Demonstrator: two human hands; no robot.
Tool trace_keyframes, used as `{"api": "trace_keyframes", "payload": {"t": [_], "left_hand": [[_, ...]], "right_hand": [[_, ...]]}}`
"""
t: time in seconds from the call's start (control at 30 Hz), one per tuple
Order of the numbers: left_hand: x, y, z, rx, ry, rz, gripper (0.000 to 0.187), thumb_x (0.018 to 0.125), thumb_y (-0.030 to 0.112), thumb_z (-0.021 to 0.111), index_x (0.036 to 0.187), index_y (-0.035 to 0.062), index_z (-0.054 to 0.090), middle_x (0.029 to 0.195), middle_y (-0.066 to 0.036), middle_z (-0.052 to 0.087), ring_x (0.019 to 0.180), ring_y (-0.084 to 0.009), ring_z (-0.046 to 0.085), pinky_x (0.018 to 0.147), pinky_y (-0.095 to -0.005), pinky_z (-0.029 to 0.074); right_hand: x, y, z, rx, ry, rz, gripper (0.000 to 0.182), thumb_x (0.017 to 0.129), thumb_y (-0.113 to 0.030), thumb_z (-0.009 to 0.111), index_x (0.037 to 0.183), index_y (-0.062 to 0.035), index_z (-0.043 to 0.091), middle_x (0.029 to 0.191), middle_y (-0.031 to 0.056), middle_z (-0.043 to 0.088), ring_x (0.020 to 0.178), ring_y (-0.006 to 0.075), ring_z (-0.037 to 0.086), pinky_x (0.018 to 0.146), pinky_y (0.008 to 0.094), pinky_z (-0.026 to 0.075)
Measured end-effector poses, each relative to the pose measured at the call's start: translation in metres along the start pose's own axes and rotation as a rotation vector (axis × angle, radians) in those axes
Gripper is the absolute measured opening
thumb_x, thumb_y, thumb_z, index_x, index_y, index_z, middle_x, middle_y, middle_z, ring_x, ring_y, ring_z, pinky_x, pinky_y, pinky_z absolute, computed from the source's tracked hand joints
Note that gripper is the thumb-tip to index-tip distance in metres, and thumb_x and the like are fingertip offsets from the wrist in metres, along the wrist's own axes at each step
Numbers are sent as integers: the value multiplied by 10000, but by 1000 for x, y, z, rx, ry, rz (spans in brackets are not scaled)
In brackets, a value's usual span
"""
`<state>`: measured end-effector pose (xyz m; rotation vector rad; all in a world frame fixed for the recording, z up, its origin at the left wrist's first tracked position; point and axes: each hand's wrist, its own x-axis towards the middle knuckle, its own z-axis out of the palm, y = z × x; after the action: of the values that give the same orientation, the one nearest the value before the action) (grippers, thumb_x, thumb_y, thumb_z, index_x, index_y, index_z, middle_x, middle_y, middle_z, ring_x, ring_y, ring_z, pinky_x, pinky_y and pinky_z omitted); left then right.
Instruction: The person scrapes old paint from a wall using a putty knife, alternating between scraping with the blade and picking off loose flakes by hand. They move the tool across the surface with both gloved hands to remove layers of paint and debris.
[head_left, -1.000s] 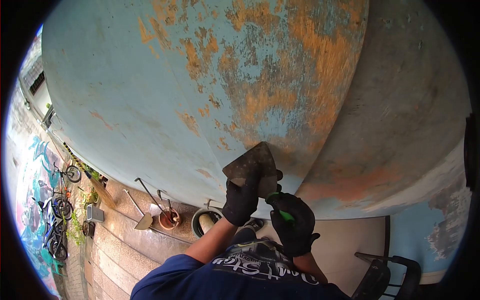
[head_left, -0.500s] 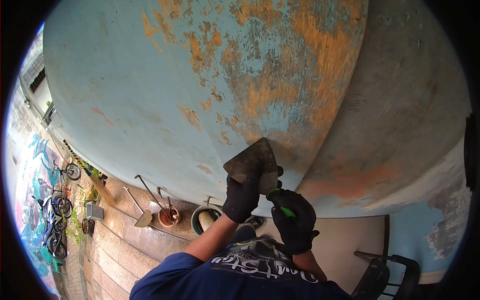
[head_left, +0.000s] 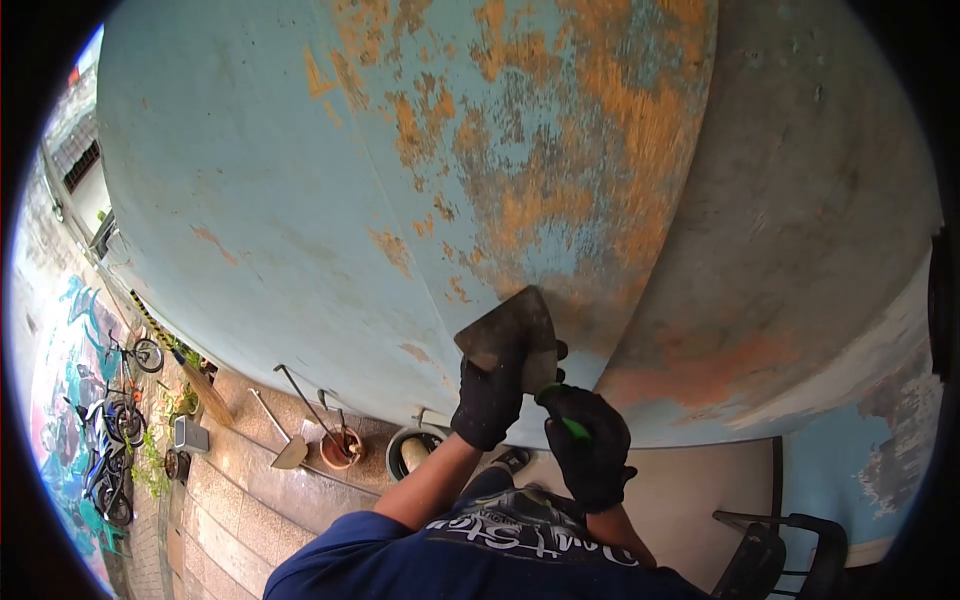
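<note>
My right hand point(head_left: 590, 445), in a black glove, is closed around the green handle point(head_left: 577, 425) of a scraper. The scraper's wide, worn metal blade point(head_left: 510, 325) points up towards the wall, its edge close to the peeled patch; whether it touches cannot be told. My left hand point(head_left: 488, 405), also gloved in black, grips the blade near its base, with some fingers hidden behind the metal. Before both hands rises a light blue wall point(head_left: 270, 180) with flaked paint, showing orange and grey patches point(head_left: 640, 110).
To the right, the wall bends into a grey, stained face point(head_left: 790, 200). Below left stand a terracotta pot point(head_left: 342, 448), a long-handled dustpan point(head_left: 290, 453), a round tub point(head_left: 400, 468) and a broom point(head_left: 208, 395) on tiled steps point(head_left: 235, 485). A black chair point(head_left: 755, 560) is lower right.
The view has shifted slightly, so the wall and ground items appear a little lower, with the ground items slightly farther right. Both hands keep the same hold on the scraper.
</note>
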<state>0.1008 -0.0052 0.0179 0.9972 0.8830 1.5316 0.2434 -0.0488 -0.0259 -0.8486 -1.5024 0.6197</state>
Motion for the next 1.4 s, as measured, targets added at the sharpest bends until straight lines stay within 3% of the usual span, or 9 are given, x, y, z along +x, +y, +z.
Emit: {"api": "trace_keyframes", "payload": {"t": [0.27,0.47,0.57,0.73,1.0,1.1,1.2,1.27,1.4], "left_hand": [[4,-4,-10,39,-15,-1,464,1025,365,534,1183,-67,596,966,-214,726,735,-275,731,627,-355,595],[15,-6,-17,213,-45,193,471,1029,357,540,1243,-63,562,973,-217,725,758,-286,736,646,-362,604],[2,-4,-9,48,-13,0,505,1030,406,540,1230,-57,572,977,-202,729,766,-272,740,659,-356,606],[11,-4,-16,165,-60,107,505,1037,403,525,1236,-59,571,995,-205,729,793,-279,742,676,-362,609],[-24,-27,-17,-4,-169,-132,437,1050,348,504,1274,-25,548,1084,-163,706,956,-251,719,788,-375,601],[-30,-28,-15,87,-158,-100,399,1048,311,495,1264,-19,555,1063,-152,707,953,-237,715,809,-371,591],[-28,-24,-16,438,-179,198,390,1046,277,462,1275,-24,553,1024,-145,701,921,-231,712,783,-354,581],[-24,-27,-17,82,-53,-9,382,1041,253,449,1279,-29,550,958,-130,683,857,-217,694,715,-336,558],[-20,-19,-13,-16,-54,9,385,1040,256,468,1279,-36,545,889,-110,653,776,-201,659,650,-318,520]], "right_hand": [[-2,-7,6,140,7,83,292,742,64,746,1014,-8,670,1082,159,713,1007,267,694,908,376,542],[9,-24,7,63,49,41,285,762,62,735,1029,-5,660,1091,152,703,998,252,688,906,370,539],[-9,-7,8,86,45,35,278,772,58,730,1034,-3,660,1093,155,703,991,246,687,888,361,540],[4,-20,4,56,39,10,274,794,57,713,1057,2,661,1087,160,703,981,243,687,868,354,546],[-41,16,-1,174,17,146,250,834,34,693,1081,2,668,1076,129,702,892,168,665,735,306,554],[-41,12,-4,32,25,42,269,839,43,683,1103,-3,662,1038,126,700,869,172,672,725,305,554],[-40,10,-5,127,-63,113,315,853,47,677,1161,-1,627,1072,132,681,861,183,678,738,306,564],[-45,14,-2,222,-65,185,365,862,39,682,1212,9,584,1142,149,653,853,194,686,746,308,574],[-47,15,-3,382,-80,294,383,867,42,679,1231,20,562,1190,161,630,898,218,691,765,319,584]]}}
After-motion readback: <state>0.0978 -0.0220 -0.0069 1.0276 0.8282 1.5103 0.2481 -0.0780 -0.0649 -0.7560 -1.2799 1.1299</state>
